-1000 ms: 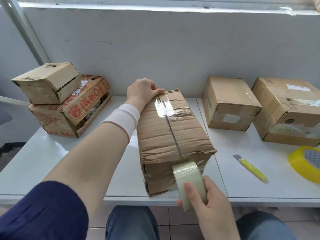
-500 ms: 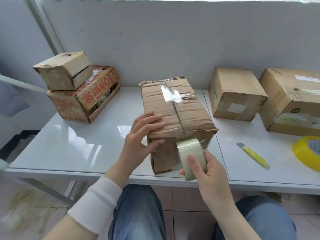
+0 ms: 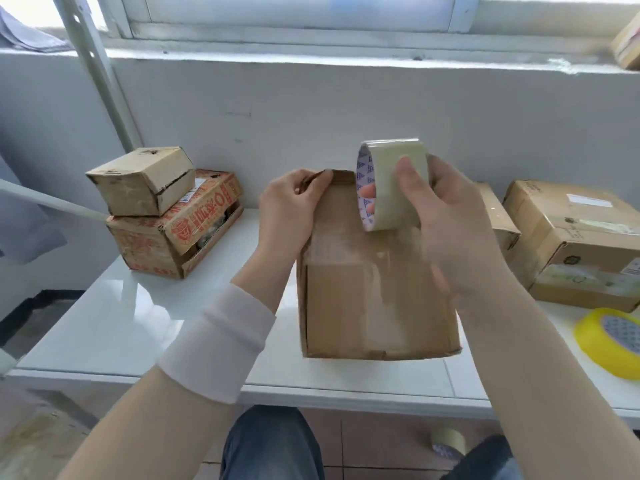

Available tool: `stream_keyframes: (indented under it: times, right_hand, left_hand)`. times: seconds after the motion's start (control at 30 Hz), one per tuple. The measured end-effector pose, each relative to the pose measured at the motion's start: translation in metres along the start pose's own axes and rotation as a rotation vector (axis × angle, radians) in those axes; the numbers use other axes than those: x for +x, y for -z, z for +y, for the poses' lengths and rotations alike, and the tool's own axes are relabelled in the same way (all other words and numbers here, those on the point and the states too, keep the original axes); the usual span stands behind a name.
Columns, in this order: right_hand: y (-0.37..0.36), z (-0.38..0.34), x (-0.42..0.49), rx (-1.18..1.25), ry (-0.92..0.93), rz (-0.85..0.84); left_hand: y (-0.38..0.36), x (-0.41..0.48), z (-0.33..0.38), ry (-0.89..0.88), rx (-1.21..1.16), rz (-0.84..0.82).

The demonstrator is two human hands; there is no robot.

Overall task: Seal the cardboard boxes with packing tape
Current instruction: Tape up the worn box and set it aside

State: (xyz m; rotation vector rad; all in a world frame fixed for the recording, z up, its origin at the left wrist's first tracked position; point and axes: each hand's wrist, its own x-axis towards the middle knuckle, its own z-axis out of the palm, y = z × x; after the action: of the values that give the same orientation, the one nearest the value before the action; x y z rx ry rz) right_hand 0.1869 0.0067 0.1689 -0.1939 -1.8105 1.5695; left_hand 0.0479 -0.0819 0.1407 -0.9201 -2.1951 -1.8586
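Observation:
A brown cardboard box (image 3: 374, 306) stands on end at the middle of the white table (image 3: 131, 323), its face blurred. My left hand (image 3: 291, 206) grips the box's upper left corner. My right hand (image 3: 440, 216) holds a roll of clear packing tape (image 3: 391, 181) raised over the box's top right, thumb on the outer face and fingers through the core.
A small box (image 3: 142, 180) sits on a red-printed carton (image 3: 173, 233) at the left. Two more boxes (image 3: 571, 237) stand at the right, one partly behind my right hand. A yellow tape roll (image 3: 613, 341) lies near the right edge. Another roll (image 3: 448, 441) lies on the floor.
The box has been turned up on end. My left hand moved from its front corner to the top left corner. My right hand lifted the tape roll from the box's front face to above it.

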Motion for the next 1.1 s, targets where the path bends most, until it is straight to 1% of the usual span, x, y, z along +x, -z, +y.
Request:
stream_keyframes:
  times: [0.07, 0.13, 0.23, 0.3, 0.43, 0.53, 0.6, 0.67, 0.73, 0.83, 0.9, 0.97, 1.03, 1.1]
  right_hand:
    - [-0.005, 0.010, 0.022, -0.053, -0.014, 0.018]
    - [-0.010, 0.028, 0.036, -0.095, -0.013, 0.039]
    - [-0.013, 0.050, 0.056, -0.149, -0.012, 0.087]
    - [-0.014, 0.058, 0.071, -0.189, -0.028, 0.073]
    - [-0.017, 0.075, 0.102, -0.214, -0.092, 0.004]
    - [-0.022, 0.078, 0.118, -0.217, -0.138, -0.027]
    - [-0.025, 0.076, 0.120, -0.221, -0.117, -0.014]
    - [-0.024, 0.078, 0.115, -0.221, -0.056, 0.033]
    - [-0.019, 0.080, 0.105, -0.203, -0.039, 0.052]
    - [-0.018, 0.080, 0.098, -0.130, -0.148, -0.004]
    - [-0.021, 0.077, 0.099, -0.192, -0.168, -0.056]
    - [-0.023, 0.070, 0.095, -0.196, -0.135, -0.022]
    - [-0.018, 0.061, 0.085, -0.203, -0.060, 0.037]
    - [-0.012, 0.055, 0.070, -0.148, -0.036, 0.061]
  left_hand:
    - [-0.004, 0.019, -0.003, 0.078, -0.006, 0.002]
    - [-0.009, 0.035, -0.011, 0.141, -0.055, -0.030]
    - [-0.016, 0.054, -0.022, 0.175, -0.088, -0.107]
    - [-0.020, 0.066, -0.031, 0.224, -0.112, -0.127]
    - [-0.029, 0.093, -0.051, 0.298, -0.020, -0.131]
    - [-0.035, 0.108, -0.066, 0.391, 0.020, -0.148]
    - [-0.039, 0.115, -0.075, 0.434, 0.045, -0.144]
    - [-0.042, 0.122, -0.083, 0.447, 0.077, -0.132]
    - [-0.045, 0.125, -0.089, 0.446, 0.096, -0.122]
    - [-0.047, 0.128, -0.095, 0.448, 0.101, -0.122]
    - [-0.048, 0.129, -0.096, 0.451, 0.105, -0.129]
    - [-0.050, 0.130, -0.096, 0.463, 0.116, -0.128]
    - [-0.050, 0.130, -0.097, 0.466, 0.132, -0.117]
    - [-0.050, 0.131, -0.097, 0.469, 0.140, -0.107]
